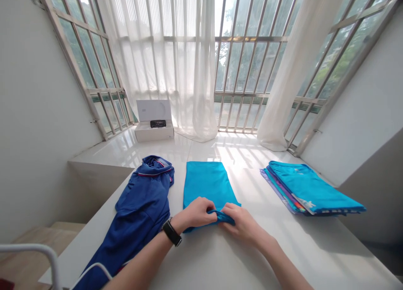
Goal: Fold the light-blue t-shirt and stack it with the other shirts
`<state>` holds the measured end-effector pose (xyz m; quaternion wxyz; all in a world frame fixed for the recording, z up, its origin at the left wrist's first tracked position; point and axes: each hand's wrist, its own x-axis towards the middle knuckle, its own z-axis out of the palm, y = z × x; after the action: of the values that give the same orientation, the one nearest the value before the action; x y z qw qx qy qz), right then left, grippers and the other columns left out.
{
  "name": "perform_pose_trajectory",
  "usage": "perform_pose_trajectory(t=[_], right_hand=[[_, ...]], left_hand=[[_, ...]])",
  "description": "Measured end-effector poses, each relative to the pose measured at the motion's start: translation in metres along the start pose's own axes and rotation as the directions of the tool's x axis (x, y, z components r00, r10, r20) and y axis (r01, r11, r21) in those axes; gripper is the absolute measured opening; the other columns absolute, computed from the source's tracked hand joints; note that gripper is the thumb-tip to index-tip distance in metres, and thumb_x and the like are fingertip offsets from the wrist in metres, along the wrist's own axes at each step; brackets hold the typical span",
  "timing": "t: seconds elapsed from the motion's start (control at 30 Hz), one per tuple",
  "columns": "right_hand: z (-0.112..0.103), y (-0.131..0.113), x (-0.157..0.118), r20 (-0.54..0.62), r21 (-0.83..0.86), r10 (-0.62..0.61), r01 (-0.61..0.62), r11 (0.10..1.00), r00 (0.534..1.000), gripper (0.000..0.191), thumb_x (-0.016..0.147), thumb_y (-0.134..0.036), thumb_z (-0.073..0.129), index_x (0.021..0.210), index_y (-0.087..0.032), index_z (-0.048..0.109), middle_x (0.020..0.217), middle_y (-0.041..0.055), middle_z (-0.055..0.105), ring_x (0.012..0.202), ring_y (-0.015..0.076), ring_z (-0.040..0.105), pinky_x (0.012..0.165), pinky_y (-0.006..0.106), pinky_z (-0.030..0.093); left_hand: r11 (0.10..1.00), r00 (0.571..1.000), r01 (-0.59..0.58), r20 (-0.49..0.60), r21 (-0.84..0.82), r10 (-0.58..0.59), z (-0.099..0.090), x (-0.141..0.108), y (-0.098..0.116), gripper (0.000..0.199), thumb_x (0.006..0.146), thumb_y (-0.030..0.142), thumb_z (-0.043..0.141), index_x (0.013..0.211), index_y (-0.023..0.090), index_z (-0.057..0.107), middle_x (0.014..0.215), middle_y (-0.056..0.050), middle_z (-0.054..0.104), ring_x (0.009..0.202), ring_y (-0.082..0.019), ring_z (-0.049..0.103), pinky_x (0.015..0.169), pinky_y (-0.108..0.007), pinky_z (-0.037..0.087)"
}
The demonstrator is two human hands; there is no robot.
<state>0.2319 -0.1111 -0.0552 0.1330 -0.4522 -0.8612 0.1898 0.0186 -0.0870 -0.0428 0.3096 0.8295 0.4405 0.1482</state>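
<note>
Nearest: white tubular frame [52, 260], smooth and curved, at lower left, its loop crossing the foot of the navy garment [143, 193] in view. Snag risk, I judge, if that cloth gets dragged.

Left hand [198, 212], black-strapped watch [171, 232] at the wrist, and right hand [241, 222] side by side. Grip on both: fingers and thumbs pinched on the near edge of the turquoise garment [208, 183], which lies flat mid-bench [201, 265], between navy garment and stack. The edge is gathered into a short ridge between the hands. Likely faults: uneven pull would skew the layers; loosening one pinch could let the ridge spring open. Thin, slightly sheeny cloth on a glossy white top; might slide as one piece.

Navy garment, left: soft, rumpled, sleeve-like length toward the near edge, collar ring standing up at the far end, red-and-white trim. Left forearm overlaps it in view; contact, cannot tell. An elbow sweep could shift it.

Folded stack [311, 189], right: turquoise on top, purple and patterned edges beneath, layers out of line. Its right corner sits close to the bench edge; a knock might topple it.

Farther: open white box [154, 134], crisp cardboard, dark object [158, 124] inside. Beyond, sheer pleated curtain [201, 71], metal window bars [242, 67].
</note>
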Motion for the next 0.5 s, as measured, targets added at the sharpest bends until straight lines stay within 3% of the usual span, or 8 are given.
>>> perform_pose_trajectory(t=[0.1, 0.2, 0.37, 0.5], right_hand=[[0.001, 0.006, 0.001, 0.011, 0.055, -0.005, 0.005, 0.998, 1.000, 0.016, 0.091, -0.031, 0.057, 0.092, -0.023, 0.070, 0.090, 0.0040, 0.066, 0.081, 0.0193, 0.059, 0.070, 0.029, 0.041], [-0.002, 0.008, 0.001, 0.020, 0.104, -0.011, 0.009, 0.995, 1.000, 0.018, 0.090, -0.025, 0.057, 0.095, -0.025, 0.074, 0.088, 0.0033, 0.068, 0.079, 0.0184, 0.060, 0.069, 0.028, 0.040], [-0.006, 0.005, 0.002, 0.012, 0.130, -0.029, 0.027, 0.991, 1.000, 0.023, 0.095, -0.031, 0.053, 0.098, -0.026, 0.075, 0.089, 0.0035, 0.071, 0.079, 0.0184, 0.061, 0.071, 0.027, 0.040], [-0.005, 0.006, 0.003, 0.000, 0.100, -0.023, 0.023, 0.995, 1.000, 0.022, 0.093, -0.029, 0.053, 0.092, -0.023, 0.074, 0.088, 0.0045, 0.073, 0.078, 0.0191, 0.062, 0.070, 0.027, 0.040]], left_hand=[[0.999, 0.999, 0.023, -0.030, 0.036, -0.022, 0.003, -0.006, 0.008, 0.026, 0.084, 0.041, 0.058, 0.072, 0.018, 0.062, 0.069, 0.001, 0.062, 0.064, -0.013, 0.051, 0.056, -0.024, 0.029], [0.997, 1.000, 0.021, 0.017, 0.080, -0.022, 0.003, -0.012, 0.012, 0.037, 0.077, 0.058, 0.068, 0.080, 0.022, 0.063, 0.077, 0.001, 0.068, 0.070, -0.017, 0.057, 0.056, -0.025, 0.031], [0.964, 0.999, 0.017, 0.045, 0.267, -0.030, 0.006, -0.013, 0.014, 0.017, 0.078, 0.035, 0.063, 0.091, 0.024, 0.062, 0.089, -0.003, 0.072, 0.082, -0.025, 0.067, 0.060, -0.027, 0.040], [0.894, 0.990, -0.005, 0.131, 0.447, -0.060, 0.006, -0.002, 0.033, 0.019, 0.079, 0.029, 0.057, 0.094, 0.020, 0.065, 0.094, -0.012, 0.073, 0.081, -0.032, 0.070, 0.062, -0.034, 0.048]])
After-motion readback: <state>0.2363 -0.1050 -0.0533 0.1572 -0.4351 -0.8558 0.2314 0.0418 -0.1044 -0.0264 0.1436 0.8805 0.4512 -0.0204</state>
